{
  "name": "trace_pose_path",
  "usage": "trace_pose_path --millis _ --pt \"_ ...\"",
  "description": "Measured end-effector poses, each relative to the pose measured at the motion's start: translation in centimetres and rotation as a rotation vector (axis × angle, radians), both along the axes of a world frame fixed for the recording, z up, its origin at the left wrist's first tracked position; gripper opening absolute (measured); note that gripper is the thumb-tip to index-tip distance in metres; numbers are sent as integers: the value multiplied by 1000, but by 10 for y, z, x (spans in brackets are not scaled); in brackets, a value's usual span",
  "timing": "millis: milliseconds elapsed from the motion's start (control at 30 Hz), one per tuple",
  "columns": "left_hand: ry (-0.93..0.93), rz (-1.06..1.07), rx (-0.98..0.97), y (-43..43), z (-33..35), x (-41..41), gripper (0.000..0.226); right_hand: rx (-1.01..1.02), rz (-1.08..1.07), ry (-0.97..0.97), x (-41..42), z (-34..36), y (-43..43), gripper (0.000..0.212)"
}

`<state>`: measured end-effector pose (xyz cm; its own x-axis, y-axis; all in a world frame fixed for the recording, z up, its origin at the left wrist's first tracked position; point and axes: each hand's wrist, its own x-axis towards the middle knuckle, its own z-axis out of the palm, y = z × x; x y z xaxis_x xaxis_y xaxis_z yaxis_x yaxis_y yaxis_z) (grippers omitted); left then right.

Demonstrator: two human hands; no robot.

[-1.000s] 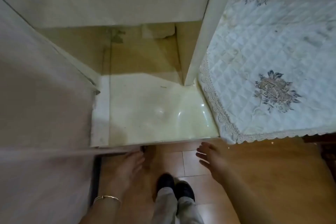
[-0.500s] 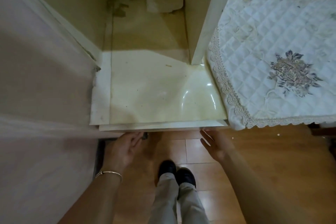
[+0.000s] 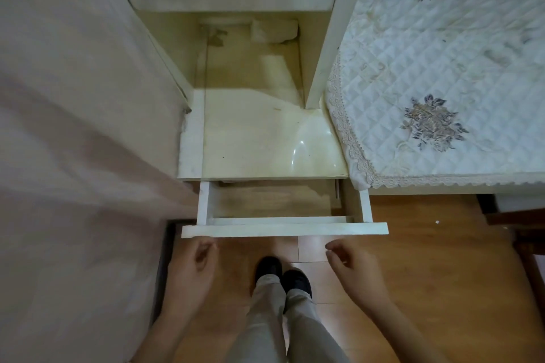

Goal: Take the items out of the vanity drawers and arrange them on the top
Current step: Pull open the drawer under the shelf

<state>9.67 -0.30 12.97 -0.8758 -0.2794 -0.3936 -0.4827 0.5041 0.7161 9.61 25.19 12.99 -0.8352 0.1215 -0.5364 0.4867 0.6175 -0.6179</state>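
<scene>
The drawer [image 3: 265, 200], shut a moment ago, now stands pulled out under the vanity top [image 3: 265, 141] (nothing visible inside), with left hand [image 3: 191, 271] and right hand [image 3: 356, 271] loosely curled, empty, just before its front.

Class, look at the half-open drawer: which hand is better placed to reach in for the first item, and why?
Left, marginally. The only thing peeking out in the drawer sits at its back-left under the top, nearer the left hand. The right hand hangs at the other end. Both are empty.
</scene>
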Motion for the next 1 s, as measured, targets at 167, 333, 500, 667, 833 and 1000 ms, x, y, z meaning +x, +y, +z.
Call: trace_pose_path --millis 167,333,500,667,833,1000 --pt "246 -365 -301 -5 8 -21 29 242 163 298 -19 25 -3 31" --pt "117 -532 -386 -5 -10 -24 47 380 307 253 -21 9 -4 33" --pt "113 -524 -360 -3 -8 -15 37 385 301 252 -7 4 -6 45" --pt "53 -514 -340 -3 -7 5 43 364 352 195 12 9 -5 51" --pt "62 -463 -370 1 -9 43 40 385 404 205 47 7 2 48" --pt "36 -416 -408 8 -5 84 42 371 421 202 82 6 5 44"
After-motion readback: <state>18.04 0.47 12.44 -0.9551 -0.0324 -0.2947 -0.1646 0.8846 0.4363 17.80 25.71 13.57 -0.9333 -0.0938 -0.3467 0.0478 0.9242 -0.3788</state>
